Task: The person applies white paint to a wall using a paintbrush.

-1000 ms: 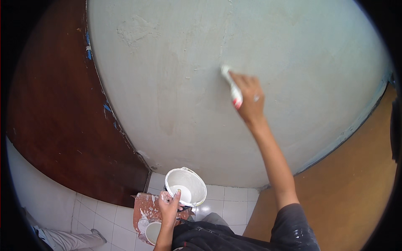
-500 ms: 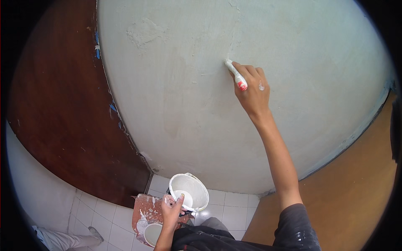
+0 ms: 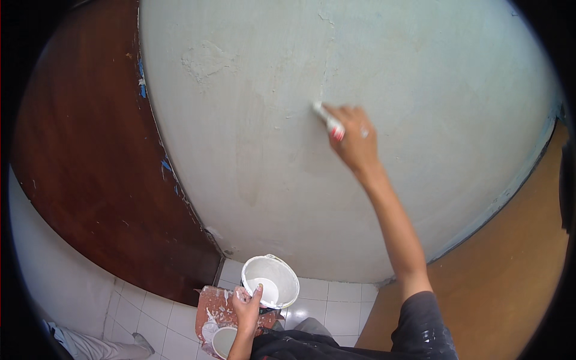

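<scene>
My right hand is closed around what looks like a paintbrush, with a smeared white handle and a red patch. Its working end is hidden by the hand. The hand is at a pale grey-white wall, beside a thin vertical crack or line. Lower down, my left hand grips the rim of a white bucket, thumb inside. White material coats the bucket's inner wall and covers its bottom. White smears mark both hands.
A spattered reddish-brown stool or board sits below the bucket, with a second white container by it. A dark brown door stands left and a tan panel right. Another person's leg is at lower left on white tiles.
My right hand and the brush have moved down and slightly left along the wall. The left hand still grips the bucket. The view has shifted slightly.
</scene>
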